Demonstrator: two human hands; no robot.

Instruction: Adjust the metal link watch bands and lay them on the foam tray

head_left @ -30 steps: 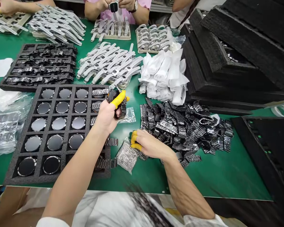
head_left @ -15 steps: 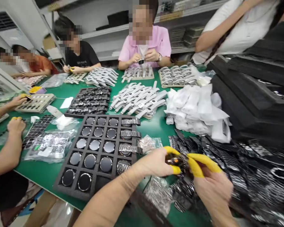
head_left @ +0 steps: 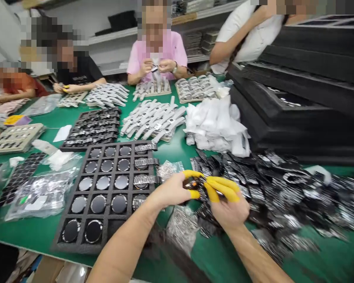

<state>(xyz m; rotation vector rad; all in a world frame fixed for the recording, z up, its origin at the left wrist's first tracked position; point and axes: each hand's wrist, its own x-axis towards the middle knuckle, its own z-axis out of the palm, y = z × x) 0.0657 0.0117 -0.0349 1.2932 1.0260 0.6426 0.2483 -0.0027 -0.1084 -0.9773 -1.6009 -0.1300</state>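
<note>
My left hand [head_left: 175, 190], with yellow finger cots, grips a dark watch [head_left: 191, 182] showing an orange spot. My right hand [head_left: 228, 202], also in yellow cots, pinches at the watch's right side; the fingers hide what exactly they hold there. Left of my hands lies a black foam tray [head_left: 76, 247] with round watch heads [head_left: 103, 182] in its cells. Metal-banded watches [head_left: 144, 179] fill much of its right column. Beside my hands are a bag of small metal pieces [head_left: 168, 169] and a bag of thin silvery pieces [head_left: 181, 228].
Dark metal watch straps [head_left: 271, 188] are heaped to the right, before stacked black foam trays [head_left: 283, 133]. Farther back are white-wrapped items [head_left: 215, 125], white-strapped watches [head_left: 156, 118] and a tray of black watches [head_left: 91, 127]. Co-workers sit across the green table [head_left: 171, 147].
The view has turned right, so the table's contents appear farther left. Both my hands stay on the watch, close together. The left neighbour's hands have mostly left the picture.
</note>
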